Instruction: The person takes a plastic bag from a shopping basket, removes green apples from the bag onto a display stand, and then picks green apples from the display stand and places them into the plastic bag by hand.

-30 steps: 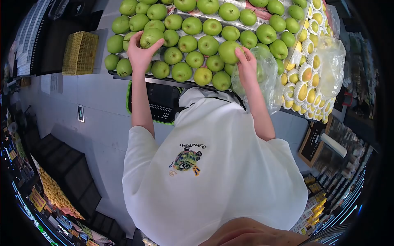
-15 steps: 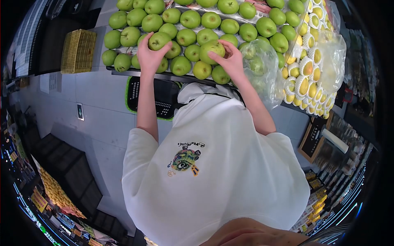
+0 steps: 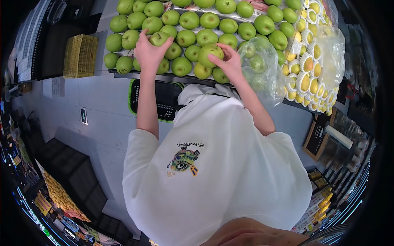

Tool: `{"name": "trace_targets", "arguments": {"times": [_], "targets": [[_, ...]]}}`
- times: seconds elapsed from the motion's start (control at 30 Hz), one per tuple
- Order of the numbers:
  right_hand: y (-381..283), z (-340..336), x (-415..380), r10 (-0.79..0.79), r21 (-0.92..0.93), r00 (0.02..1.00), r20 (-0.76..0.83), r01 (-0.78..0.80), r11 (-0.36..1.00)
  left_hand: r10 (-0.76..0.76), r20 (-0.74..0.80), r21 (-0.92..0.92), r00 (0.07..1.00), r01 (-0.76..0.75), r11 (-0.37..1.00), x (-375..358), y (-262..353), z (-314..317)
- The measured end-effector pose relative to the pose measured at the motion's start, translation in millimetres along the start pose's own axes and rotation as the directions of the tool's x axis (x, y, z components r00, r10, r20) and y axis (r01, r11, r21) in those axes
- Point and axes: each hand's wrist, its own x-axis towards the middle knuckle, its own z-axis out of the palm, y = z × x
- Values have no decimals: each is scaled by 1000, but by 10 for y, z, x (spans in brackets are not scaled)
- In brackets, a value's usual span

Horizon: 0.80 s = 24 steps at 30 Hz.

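My left hand (image 3: 149,54) curves its fingers and thumb around a green apple (image 3: 159,38) at the front left of the fruit display. In my right hand (image 3: 231,64) is another green apple (image 3: 209,55), gripped between thumb and fingers just above the front row. Rows of green apples (image 3: 189,20) surround both hands. Close by my right hand, a clear plastic bag (image 3: 266,80) with green apples inside rests at the display's edge and hangs partly over it.
Yellow fruit in white foam nets (image 3: 305,82) fills the display on the right, with clear plastic (image 3: 331,57) over part of it. A yellow crate (image 3: 80,56) stands at left. Below the display edge is a black basket with a green rim (image 3: 130,96).
The view has shifted slightly. My left hand sits a little looser around its apple. The apple in my right hand has turned slightly and stays held; the bag is in the same place.
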Motion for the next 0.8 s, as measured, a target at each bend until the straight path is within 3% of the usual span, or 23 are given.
{"name": "trace_targets", "arguments": {"times": [0.13, 0.23, 0.3, 0.37, 0.43, 0.5, 0.67, 0.8], "targets": [[-92, -6, 84, -72, 14, 997, 7, 71, 997, 10, -43, -82, 999, -14, 997, 214, 215, -20], [-203, -5, 352, -136, -32, 990, 21, 137, 990, 81, 34, -52, 996, -80, 995, 512, 224, 82], [-219, -10, 586, -155, -69, 988, 24, 157, 985, 39, 202, -89, 979, -21, 996, 693, 213, 237], [-158, -11, 841, -157, -156, 987, -26, 151, 976, 53, 236, -86, 970, -34, 996, 758, 289, 321], [-180, 25, 979, -173, -203, 983, -67, 156, 967, 24, 326, 14, 945, -30, 999, 773, 394, 363], [-296, 44, 1047, -93, -374, 991, -95, 51, 926, 27, 353, 53, 935, -48, 997, 778, 442, 372], [-256, 95, 1249, -164, -484, 986, -8, 140, 864, 67, 365, 147, 928, -129, 981, 783, 437, 471], [-273, 109, 1285, -180, -562, 983, -24, 136, 816, 32, 412, 128, 911, -93, 987, 802, 443, 426]]}}
